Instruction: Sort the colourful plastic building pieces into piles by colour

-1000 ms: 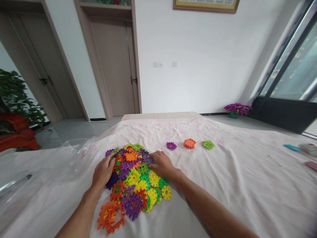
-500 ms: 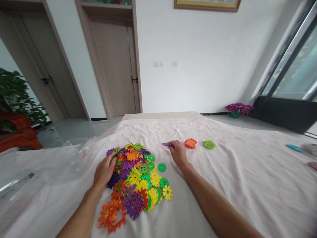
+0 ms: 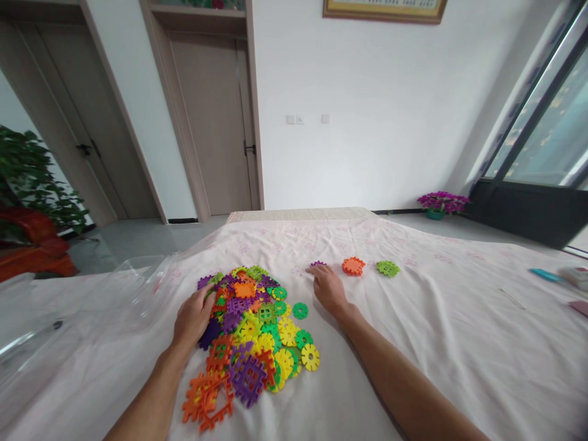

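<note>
My left hand (image 3: 193, 315) rests against the left edge of a heap of plastic building pieces (image 3: 250, 327), its fingers loosely spread over them. Purple, orange, green and yellow pieces make up the heap, some square with notches, others round with slots. Beyond the heap, my right hand (image 3: 329, 289) is low over the cloth with its index finger stretched out. A purple notched piece (image 3: 318, 264) lies flat just behind those fingers, partly hidden by them. To its right, in a row, are an orange notched piece (image 3: 353, 266) and a green one (image 3: 388, 267).
A cloth with faint pink flowers (image 3: 441, 324) covers the surface. Clear plastic packaging (image 3: 133, 288) lies to the left. At the far right are a blue object (image 3: 546, 274), a white object (image 3: 574, 275) and a thin stick (image 3: 512, 298).
The purple piece was pinched on edge in my right hand; now it lies flat on the cloth, let go. The right hand has drawn slightly nearer. My left hand has stayed put.
</note>
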Demonstrator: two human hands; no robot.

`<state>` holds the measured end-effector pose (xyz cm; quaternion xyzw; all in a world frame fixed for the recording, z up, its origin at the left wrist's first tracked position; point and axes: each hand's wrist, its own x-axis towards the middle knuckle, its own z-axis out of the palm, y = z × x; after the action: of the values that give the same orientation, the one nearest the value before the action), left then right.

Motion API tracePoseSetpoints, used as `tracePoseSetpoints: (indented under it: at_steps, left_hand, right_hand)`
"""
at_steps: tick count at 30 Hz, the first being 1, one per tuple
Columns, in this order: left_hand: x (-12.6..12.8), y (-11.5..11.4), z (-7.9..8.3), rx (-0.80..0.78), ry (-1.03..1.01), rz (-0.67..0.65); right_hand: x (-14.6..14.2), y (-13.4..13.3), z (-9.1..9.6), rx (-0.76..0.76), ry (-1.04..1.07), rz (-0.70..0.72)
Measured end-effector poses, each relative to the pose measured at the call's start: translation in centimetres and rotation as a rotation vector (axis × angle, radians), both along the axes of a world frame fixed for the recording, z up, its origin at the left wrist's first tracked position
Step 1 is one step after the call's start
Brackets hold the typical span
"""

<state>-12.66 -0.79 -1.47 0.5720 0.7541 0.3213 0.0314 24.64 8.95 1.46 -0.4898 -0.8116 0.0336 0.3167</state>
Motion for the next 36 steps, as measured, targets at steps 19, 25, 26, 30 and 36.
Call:
tracePoseSetpoints:
  at_steps: [19, 25, 26, 30, 36]
  left_hand:
    - [0.1, -0.3, 0.4, 0.006, -0.053, 0.005]
    - [-0.1, -0.3, 0.3, 0.001, -0.072, 0.004]
    - [-0.1, -0.2, 0.2, 0.005, -0.073, 0.004]
    - [-0.3, -0.1, -0.2, 0.012, -0.071, -0.005]
    - [-0.4, -0.1, -0.4, 0.028, -0.09, -0.026]
  right_hand:
    - [-10.7, -0.6, 2.5, -0.15, -0.396, 0.102]
    - [-8.5, -0.5, 2.8, -0.109, -0.239, 0.038]
    - [-7.6, -0.3, 2.7, -0.111, -0.213, 0.001]
    - [-2.9, 1.3, 2.2, -0.086, -0.15, -0.18]
    - [1.8, 3.4, 0.5, -0.102, -0.112, -0.176]
